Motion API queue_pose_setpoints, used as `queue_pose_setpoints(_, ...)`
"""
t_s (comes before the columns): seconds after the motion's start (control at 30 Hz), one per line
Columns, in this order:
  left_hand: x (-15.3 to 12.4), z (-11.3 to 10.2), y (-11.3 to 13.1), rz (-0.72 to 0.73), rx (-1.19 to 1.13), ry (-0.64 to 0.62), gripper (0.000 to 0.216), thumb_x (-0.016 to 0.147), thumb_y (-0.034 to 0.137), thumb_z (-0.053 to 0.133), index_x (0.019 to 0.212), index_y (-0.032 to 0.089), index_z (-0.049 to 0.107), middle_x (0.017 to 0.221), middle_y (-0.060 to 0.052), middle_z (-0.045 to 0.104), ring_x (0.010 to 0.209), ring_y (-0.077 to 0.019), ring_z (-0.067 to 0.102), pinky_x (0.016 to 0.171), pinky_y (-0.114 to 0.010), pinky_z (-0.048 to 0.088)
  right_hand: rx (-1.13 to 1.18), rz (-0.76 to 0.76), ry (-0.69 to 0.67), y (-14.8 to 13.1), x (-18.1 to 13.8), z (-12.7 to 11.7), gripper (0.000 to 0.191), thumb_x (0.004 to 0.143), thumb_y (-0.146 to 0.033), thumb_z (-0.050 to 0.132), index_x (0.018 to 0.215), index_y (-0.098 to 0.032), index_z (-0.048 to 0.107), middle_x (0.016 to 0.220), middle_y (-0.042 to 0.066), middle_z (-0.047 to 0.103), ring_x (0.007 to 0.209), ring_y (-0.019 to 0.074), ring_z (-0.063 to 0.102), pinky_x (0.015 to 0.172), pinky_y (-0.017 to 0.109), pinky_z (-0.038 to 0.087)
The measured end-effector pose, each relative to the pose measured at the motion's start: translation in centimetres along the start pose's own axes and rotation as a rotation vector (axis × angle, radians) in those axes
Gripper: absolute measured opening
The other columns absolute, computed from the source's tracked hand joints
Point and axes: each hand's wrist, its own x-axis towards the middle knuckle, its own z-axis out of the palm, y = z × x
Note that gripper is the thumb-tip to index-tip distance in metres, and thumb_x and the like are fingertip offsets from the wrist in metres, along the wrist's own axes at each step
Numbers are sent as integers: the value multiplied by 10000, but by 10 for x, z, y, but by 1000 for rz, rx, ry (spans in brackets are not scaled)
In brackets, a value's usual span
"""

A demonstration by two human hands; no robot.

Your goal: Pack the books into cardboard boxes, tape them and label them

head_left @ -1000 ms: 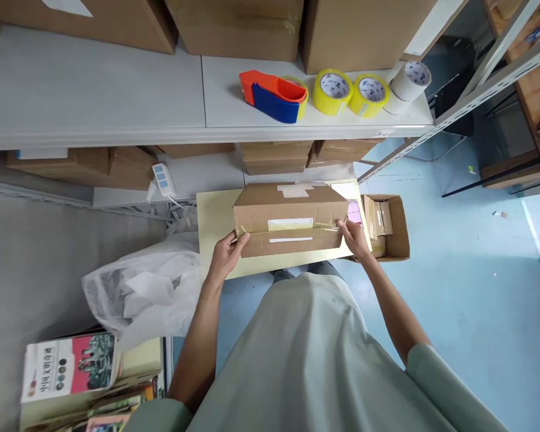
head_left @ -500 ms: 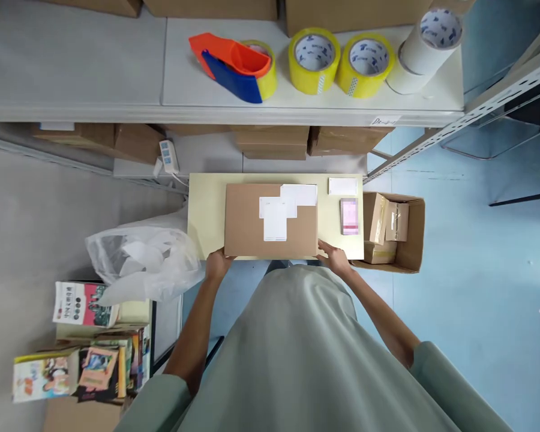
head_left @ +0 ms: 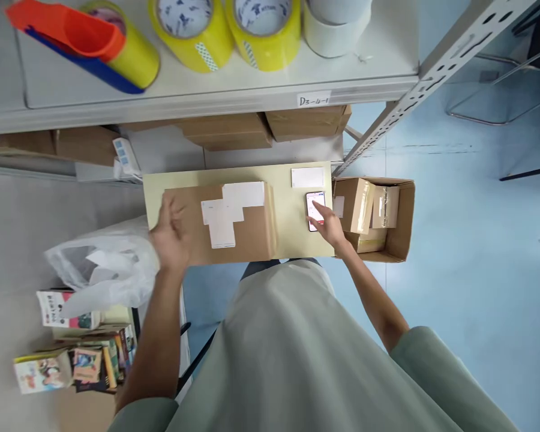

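Observation:
A closed cardboard box (head_left: 243,231) with white labels (head_left: 227,210) on top lies on a pale yellow table (head_left: 290,231). My left hand (head_left: 170,234) is raised over the box's left end, fingers spread, blurred by motion, holding nothing. My right hand (head_left: 327,223) reaches to a phone (head_left: 315,207) lying on the table to the right of the box; its fingers touch the lit screen. A white card (head_left: 307,177) lies just beyond the phone.
An open carton (head_left: 402,225) holding smaller boxes stands on the floor right of the table. The shelf (head_left: 207,99) above carries a tape dispenser (head_left: 78,39) and yellow tape rolls (head_left: 193,27). A plastic bag (head_left: 103,270) and books (head_left: 67,354) lie at the left.
The box was tilted up in both hands, then laid flat on the table. Both hands have let go: the left lifted over its left end, the right moved to the phone.

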Motion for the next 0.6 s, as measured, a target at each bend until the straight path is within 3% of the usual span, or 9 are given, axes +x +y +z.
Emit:
queue_pose_setpoints(0.07, 6, 60, 48, 145, -135, -138, 760, 1075, 301, 501, 1800, 415, 305, 1721, -26, 588, 1404, -320, 730, 1239, -520, 553, 77, 64, 74, 12, 22, -7, 692, 1097, -672, 606, 1620, -221, 648, 1606, 177, 683, 1493, 373, 659, 1248, 550, 558)
queue_pose_setpoints(0.17, 20, 168, 98, 205, -299, -355, 793, 1036, 240, 501, 1800, 343, 316, 1769, -69, 516, 1618, -282, 533, 1358, -503, 422, 172, 155, 161, 30, 56, -8, 765, 1072, -756, 571, 1584, -195, 665, 1583, 211, 688, 1423, 378, 702, 1197, 550, 588)
queue_pose_setpoints(0.23, 36, 235, 111, 38, -354, -425, 773, 994, 225, 545, 1751, 291, 402, 1767, -104, 503, 1623, -289, 517, 1369, -490, 399, 226, 208, 193, 41, 77, -3, 776, 1071, -769, 548, 1574, -189, 660, 1570, 222, 690, 1392, 371, 714, 1170, 547, 602)
queue_pose_setpoints(0.3, 52, 285, 108, -238, -265, -427, 683, 937, 177, 608, 1616, 229, 549, 1652, -168, 594, 1563, -337, 566, 1355, -516, 407, 260, 256, 202, 50, 95, 4, 762, 1076, -753, 540, 1558, -175, 661, 1539, 233, 701, 1380, 363, 716, 1164, 537, 604)
queue_pose_setpoints(0.37, 63, 314, 98, -328, -208, -419, 502, 887, 133, 650, 1388, 164, 677, 1473, -238, 672, 1471, -411, 613, 1298, -590, 446, 262, 299, 200, 58, 108, 12, 736, 1088, -717, 538, 1538, -150, 668, 1514, 249, 702, 1371, 356, 716, 1159, 514, 605)
queue_pose_setpoints(0.47, 68, 326, 83, -333, -182, -416, 275, 851, 79, 652, 1100, 171, 724, 1279, -213, 706, 1320, -393, 669, 1223, -559, 505, 211, 350, 189, 65, 119, 21, 675, 1116, -658, 520, 1529, -145, 669, 1511, 251, 677, 1339, 333, 723, 1141, 468, 609)
queue_pose_setpoints(0.6, 60, 327, 77, -285, -200, -425, 308, 848, 47, 600, 1072, 192, 754, 1195, -150, 718, 1196, -332, 689, 1185, -502, 531, 123, 382, 140, 66, 123, 21, 602, 1154, -577, 487, 1532, -145, 667, 1454, 245, 679, 1311, 314, 731, 1148, 440, 599)
